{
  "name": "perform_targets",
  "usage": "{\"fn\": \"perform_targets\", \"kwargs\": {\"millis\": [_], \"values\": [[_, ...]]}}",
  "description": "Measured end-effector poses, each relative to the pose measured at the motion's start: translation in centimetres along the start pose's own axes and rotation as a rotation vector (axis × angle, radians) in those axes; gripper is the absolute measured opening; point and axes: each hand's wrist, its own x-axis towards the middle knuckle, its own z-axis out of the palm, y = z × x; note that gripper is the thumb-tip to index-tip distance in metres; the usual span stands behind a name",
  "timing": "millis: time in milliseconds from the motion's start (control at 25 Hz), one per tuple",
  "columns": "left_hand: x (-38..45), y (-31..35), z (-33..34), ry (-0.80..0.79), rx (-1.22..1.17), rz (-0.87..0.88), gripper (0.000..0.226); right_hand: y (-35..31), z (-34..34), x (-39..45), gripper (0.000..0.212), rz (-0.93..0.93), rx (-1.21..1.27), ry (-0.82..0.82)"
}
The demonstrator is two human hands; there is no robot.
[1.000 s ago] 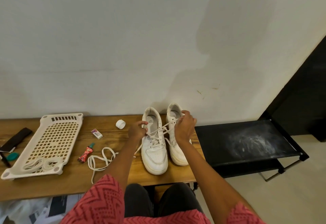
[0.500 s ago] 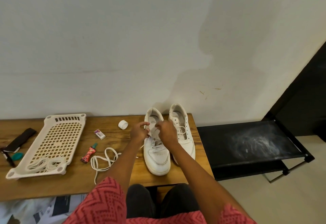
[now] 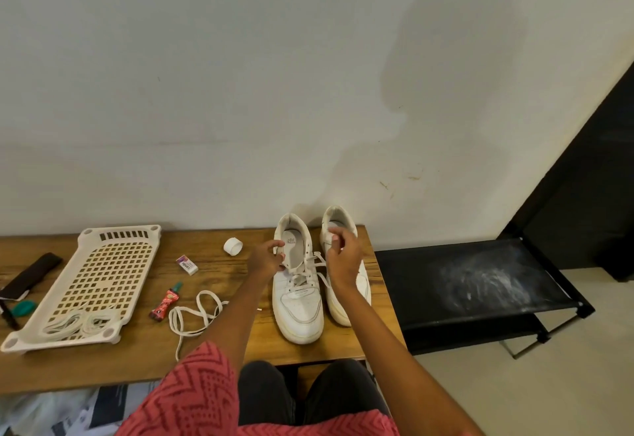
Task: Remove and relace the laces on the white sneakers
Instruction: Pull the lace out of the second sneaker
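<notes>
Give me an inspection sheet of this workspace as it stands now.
Surface: wooden table against a pale wall.
Job's things: two white sneakers, left sneaker partly laced, right sneaker beside it; loose lace on the table.
Clutter: perforated tray holding coiled laces; tape roll; eraser; small red tube; dark items at the left edge.
Grippers: left hand pinches the left sneaker's lace; right hand pinches a lace end.
Cables: nothing seen.
Surroundings: black rack to the right.
</notes>
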Motion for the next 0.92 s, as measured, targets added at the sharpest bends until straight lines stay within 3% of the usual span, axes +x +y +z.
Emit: {"fn": "perform_targets", "kwargs": {"millis": [80,160,200,240,400,600,760,920], "values": [[0.0,0.5,-0.3,-0.035,0.01,-0.001,0.033,-1.5,-0.9,0.1,0.027,0.154,0.125,-0.52],[0.1,0.9,-0.5,-0.055,0.121,0.037,0.032,-2.8,-1.6,0.0,0.023,0.245,-0.155,-1.081],[0.0,1.1,-0.5,-0.052,0.217,0.071,0.032,-2.5,-1.4,0.2,0.019,0.218,-0.319,-1.168],[-0.2,1.3,-0.4,-0.036,0.314,0.111,0.032,-1.9,-1.1,0.4,0.019,0.14,-0.435,-1.117],[-1.3,2.7,0.7,0.095,0.622,0.286,0.02,0.2,-0.3,0.9,0.02,-0.003,-0.557,-0.552],[-1.3,2.3,2.8,-0.146,0.708,0.243,0.019,1.4,0.2,-0.9,0.016,0.101,-0.393,-0.137],[-1.7,1.3,2.4,-0.038,0.46,0.324,0.019,1.5,0.0,-0.8,0.017,0.048,-0.374,-0.067],[-2.8,0.5,2.1,0.073,0.348,0.356,0.017,0.7,2.2,0.9,0.026,-0.051,-0.53,-0.218]]}}
